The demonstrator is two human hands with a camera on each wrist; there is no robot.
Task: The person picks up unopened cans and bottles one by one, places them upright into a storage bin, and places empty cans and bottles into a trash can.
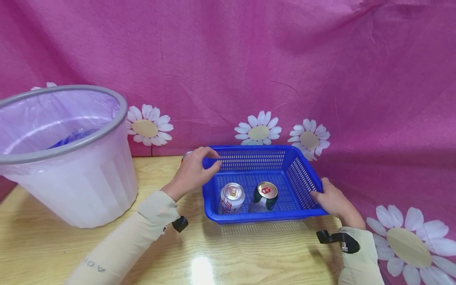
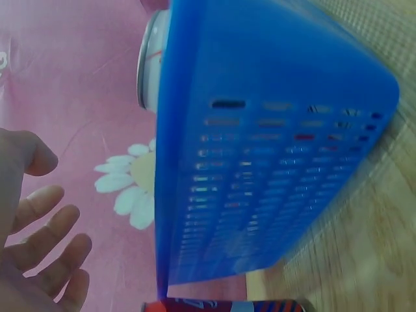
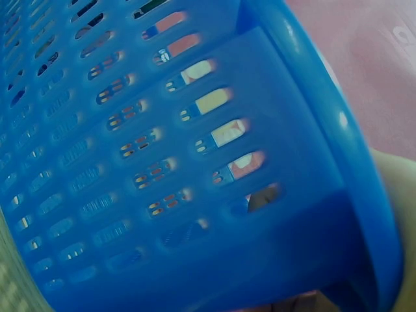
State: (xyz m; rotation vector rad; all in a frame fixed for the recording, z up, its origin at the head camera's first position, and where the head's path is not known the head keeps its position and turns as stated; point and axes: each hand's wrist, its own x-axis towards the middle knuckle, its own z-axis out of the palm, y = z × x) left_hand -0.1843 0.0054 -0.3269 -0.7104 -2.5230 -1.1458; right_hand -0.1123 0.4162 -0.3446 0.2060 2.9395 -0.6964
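Observation:
A blue plastic basket [image 1: 263, 216] with slotted walls stands on the wooden table. Inside it are two upright drink cans: a white can [image 1: 231, 201] with red lettering on the left, and a dark green and silver can [image 1: 264, 196] beside it. My right hand [image 1: 336, 202] grips the basket's right rim, thumb on the inner side. My left hand [image 1: 195, 169] hovers at the left rim, its fingers loosely bent and holding nothing; the left wrist view shows them apart from the basket. Another can, red and dark blue [image 2: 221, 305], is outside the basket, mostly hidden behind my left hand in the head view.
A large white bin [image 1: 82, 190] with a grey rim and a clear liner stands at the left, something blue inside it. Behind the table [image 1: 171, 257] hangs a pink cloth [image 1: 213, 71] with white daisies.

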